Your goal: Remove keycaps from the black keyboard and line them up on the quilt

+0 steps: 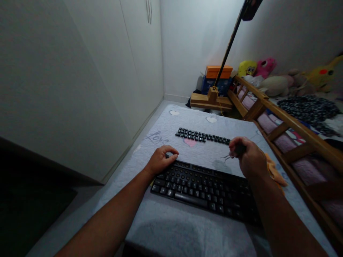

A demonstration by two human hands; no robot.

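A black keyboard point(191, 198) lies on the blue cloth-covered table point(171, 217), with keycaps gone from its upper rows. My left hand point(163, 159) rests at its upper left corner, fingers curled and pressed together on something I cannot make out. Above the keyboard's right part, my right hand point(248, 155) is closed round a wire-pronged puller point(227, 156) with a dark handle, its prongs pointing left. Loose black keycaps point(191, 135) stand in rows beyond the keyboard. Part of the keyboard's right end is hidden by my right forearm.
An orange cloth point(274, 171) lies right of my right hand. Along the right runs a wooden bed rail point(289, 123), with plush toys behind it. A wooden stand point(211, 98) with a pole is at the far edge. Pale cabinets point(107, 71) line the left.
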